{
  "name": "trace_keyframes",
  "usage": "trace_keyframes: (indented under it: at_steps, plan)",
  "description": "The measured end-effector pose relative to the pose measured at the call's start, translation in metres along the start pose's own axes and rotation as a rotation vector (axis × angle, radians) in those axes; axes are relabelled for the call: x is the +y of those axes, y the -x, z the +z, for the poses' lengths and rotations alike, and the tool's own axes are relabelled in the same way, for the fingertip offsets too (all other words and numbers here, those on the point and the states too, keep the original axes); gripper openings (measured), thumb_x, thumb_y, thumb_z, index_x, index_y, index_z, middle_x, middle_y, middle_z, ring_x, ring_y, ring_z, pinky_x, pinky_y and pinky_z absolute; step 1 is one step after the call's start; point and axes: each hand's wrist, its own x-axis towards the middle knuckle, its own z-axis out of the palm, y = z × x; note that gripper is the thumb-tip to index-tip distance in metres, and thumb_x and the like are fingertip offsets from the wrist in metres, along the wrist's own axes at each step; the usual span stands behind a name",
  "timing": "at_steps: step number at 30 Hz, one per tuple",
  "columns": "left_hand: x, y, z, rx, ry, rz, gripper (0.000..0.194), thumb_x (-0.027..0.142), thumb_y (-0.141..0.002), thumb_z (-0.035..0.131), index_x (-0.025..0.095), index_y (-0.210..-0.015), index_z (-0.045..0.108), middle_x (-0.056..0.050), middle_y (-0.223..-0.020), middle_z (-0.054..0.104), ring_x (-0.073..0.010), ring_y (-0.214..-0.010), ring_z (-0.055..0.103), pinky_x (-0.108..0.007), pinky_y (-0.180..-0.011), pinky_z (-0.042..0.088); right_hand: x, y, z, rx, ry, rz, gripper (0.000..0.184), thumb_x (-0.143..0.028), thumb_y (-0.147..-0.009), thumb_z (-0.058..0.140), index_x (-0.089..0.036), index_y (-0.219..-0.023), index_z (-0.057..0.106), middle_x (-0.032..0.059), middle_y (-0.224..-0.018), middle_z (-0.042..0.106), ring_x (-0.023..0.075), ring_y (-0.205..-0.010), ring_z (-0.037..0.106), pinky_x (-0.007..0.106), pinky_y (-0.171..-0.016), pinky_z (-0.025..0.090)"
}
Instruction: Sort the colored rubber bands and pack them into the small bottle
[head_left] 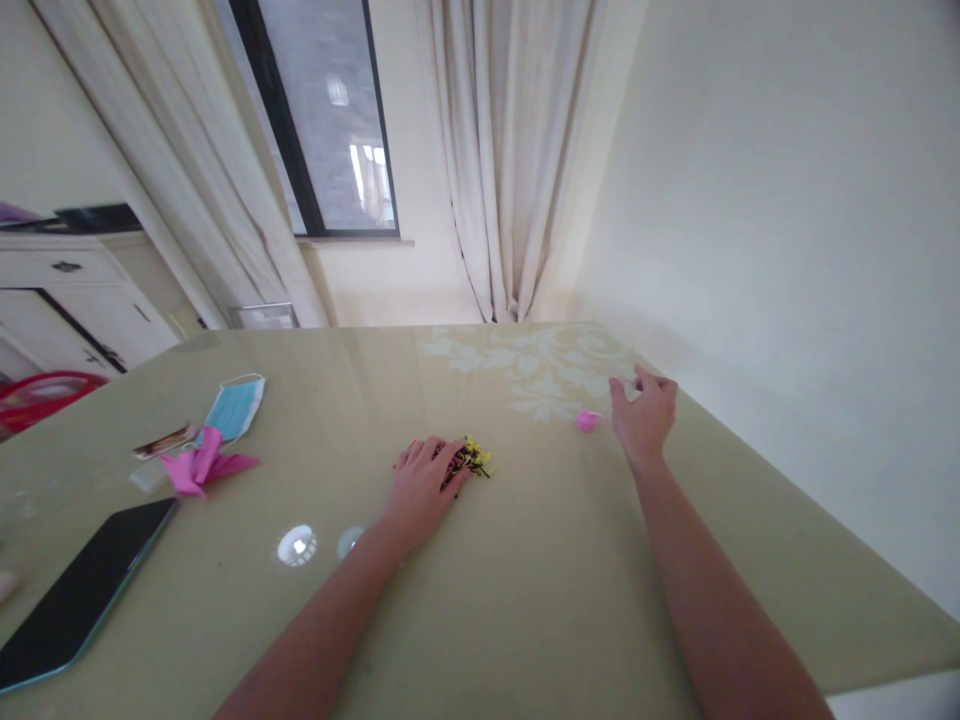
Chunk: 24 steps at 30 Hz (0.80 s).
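Observation:
My left hand [425,482] rests on the table over a small tangled pile of thin yellow, black and pink pieces [474,458], which look like little elastic bands. Its thumb and fingers are spread around the near side of the pile, hiding part of it. A bit of red shows beyond its fingertips. On the right, my right hand [646,408] is raised slightly, thumb and fingers apart, and I see no clear object in it. Just left of that hand lies a small pink bundle [586,421] with a thin pale tail.
At the left lie a pink folded-paper shape [202,465], a blue face mask [236,405], a brown patterned strip [165,440] and a dark phone [86,590]. The glossy table [510,630] reflects lamps. A white wall [795,250] runs along its right edge.

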Motion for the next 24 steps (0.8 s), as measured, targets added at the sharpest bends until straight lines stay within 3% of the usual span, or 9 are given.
trace_keyframes:
  at_steps: [7,13,20,24]
  plan:
    - [-0.011,-0.008,-0.003,0.149,0.299,-0.060,0.030,0.026,-0.102,0.056,0.023,-0.129,0.068,-0.009,-0.119,0.067,-0.0254,-0.108,0.065,-0.043,-0.102,0.054,0.000,0.002,0.001,-0.015,0.013,0.050,0.057,-0.045,-0.083,0.063,-0.011,-0.128,0.069,0.0189,-0.115,0.068,0.0306,-0.097,0.063,0.047,-0.095,0.048]
    - [-0.018,-0.013,-0.011,0.283,0.552,-0.160,0.037,0.029,-0.099,0.059,0.024,-0.135,0.065,-0.009,-0.125,0.070,-0.0260,-0.114,0.069,-0.047,-0.106,0.055,-0.002,0.006,0.000,-0.006,0.084,0.067,0.052,-0.044,-0.085,0.065,-0.014,-0.128,0.066,0.0184,-0.115,0.070,0.0329,-0.101,0.065,0.047,-0.094,0.047]
    - [-0.022,-0.016,-0.016,0.261,0.797,-0.237,0.055,0.033,-0.085,0.072,0.021,-0.137,0.060,-0.010,-0.126,0.073,-0.0267,-0.118,0.070,-0.046,-0.106,0.054,-0.005,0.008,-0.001,-0.015,0.121,0.118,0.062,-0.044,-0.082,0.071,-0.015,-0.135,0.060,0.0185,-0.119,0.070,0.0340,-0.103,0.065,0.047,-0.092,0.049]
    - [-0.026,-0.018,-0.021,0.242,0.893,-0.278,0.056,0.044,-0.086,0.074,0.020,-0.134,0.062,-0.013,-0.126,0.073,-0.0275,-0.114,0.072,-0.045,-0.100,0.058,-0.003,0.007,-0.001,-0.009,0.102,0.121,0.063,-0.045,-0.081,0.072,-0.016,-0.135,0.058,0.0185,-0.121,0.068,0.0338,-0.105,0.064,0.048,-0.094,0.049]
